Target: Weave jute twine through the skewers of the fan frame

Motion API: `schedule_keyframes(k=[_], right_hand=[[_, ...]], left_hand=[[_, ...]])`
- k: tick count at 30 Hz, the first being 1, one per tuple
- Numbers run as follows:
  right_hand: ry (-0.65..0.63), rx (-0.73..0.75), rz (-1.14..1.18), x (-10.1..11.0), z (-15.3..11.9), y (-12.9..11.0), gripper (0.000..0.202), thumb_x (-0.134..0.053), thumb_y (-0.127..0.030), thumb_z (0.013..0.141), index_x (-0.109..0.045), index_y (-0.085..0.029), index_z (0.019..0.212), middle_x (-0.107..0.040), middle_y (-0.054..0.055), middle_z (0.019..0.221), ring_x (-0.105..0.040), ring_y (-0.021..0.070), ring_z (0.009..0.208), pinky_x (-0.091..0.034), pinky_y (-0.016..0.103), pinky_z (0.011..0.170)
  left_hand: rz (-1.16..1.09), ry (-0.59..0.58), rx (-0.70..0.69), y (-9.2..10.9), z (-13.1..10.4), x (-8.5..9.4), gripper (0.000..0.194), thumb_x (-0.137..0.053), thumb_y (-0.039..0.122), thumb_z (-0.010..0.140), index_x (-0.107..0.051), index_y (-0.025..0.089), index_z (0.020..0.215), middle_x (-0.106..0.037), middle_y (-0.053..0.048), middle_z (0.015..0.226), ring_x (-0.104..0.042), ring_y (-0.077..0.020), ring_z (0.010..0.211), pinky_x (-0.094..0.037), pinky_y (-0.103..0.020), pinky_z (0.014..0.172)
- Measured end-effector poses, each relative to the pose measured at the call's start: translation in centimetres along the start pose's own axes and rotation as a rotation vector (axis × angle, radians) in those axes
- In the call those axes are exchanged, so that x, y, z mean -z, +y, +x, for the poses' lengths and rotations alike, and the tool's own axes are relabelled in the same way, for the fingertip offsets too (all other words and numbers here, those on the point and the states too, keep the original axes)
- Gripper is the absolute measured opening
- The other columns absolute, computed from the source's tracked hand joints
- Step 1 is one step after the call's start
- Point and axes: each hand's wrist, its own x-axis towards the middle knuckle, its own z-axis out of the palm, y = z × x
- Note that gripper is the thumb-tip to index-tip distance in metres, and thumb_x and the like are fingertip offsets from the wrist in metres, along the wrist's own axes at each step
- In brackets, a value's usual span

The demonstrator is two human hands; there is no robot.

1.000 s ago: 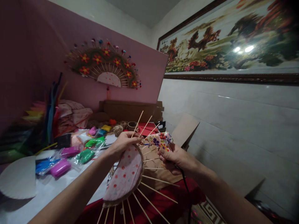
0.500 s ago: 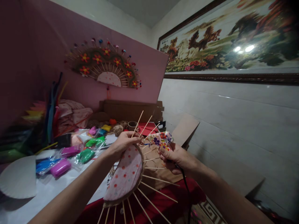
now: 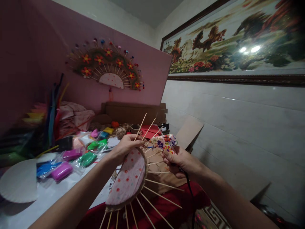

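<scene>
A half-round fan base (image 3: 127, 183) covered in pink, red-flowered cloth is held tilted above the near edge of the table, its thin sticks (image 3: 164, 185) spreading from the curved rim. The left hand (image 3: 127, 146) has its fingers closed on the upper end, beside three sticks. The right hand (image 3: 177, 160) wraps its fingers round a flower-patterned glue gun (image 3: 166, 143), nose toward the left fingertips; a black cord (image 3: 189, 186) hangs below. Bagged coloured packets (image 3: 87, 159) lie to the left, and behind, a decorated fan (image 3: 111, 80) is on a pink board (image 3: 150, 76).

Lwr sticks (image 3: 145, 213) cut off at btm, horse pic (image 3: 221, 44) at R edge.
</scene>
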Motion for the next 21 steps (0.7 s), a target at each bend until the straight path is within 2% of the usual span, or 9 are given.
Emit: schedule_keyframes(k=[9,21], right_hand=[[-0.006,-0.002,-0.001,0.1,0.1,0.09,0.044,-0.07,-0.051,0.068,-0.04,-0.021,0.081,-0.042,-0.009,0.06,-0.022,-0.0003,0.035,-0.018,0.012,0.026],[-0.002,0.004,0.01,0.06,0.08,0.0,0.044,-0.07,-0.051,0.068,-0.04,-0.021,0.08,-0.041,-0.009,0.06,-0.024,-0.0003,0.034,-0.019,0.012,0.026]], left_hand=[[-0.032,0.005,-0.003,-0.34,0.25,0.05,0.01,-0.07,0.023,0.063,-0.067,0.015,0.068,-0.066,-0.002,0.065,-0.058,-0.013,0.061,-0.038,-0.024,0.057],[-0.025,0.003,0.0,-0.48,0.3,0.05,0.011,-0.068,0.02,0.065,-0.07,0.014,0.074,-0.066,-0.003,0.064,-0.054,-0.011,0.057,-0.035,-0.022,0.054]])
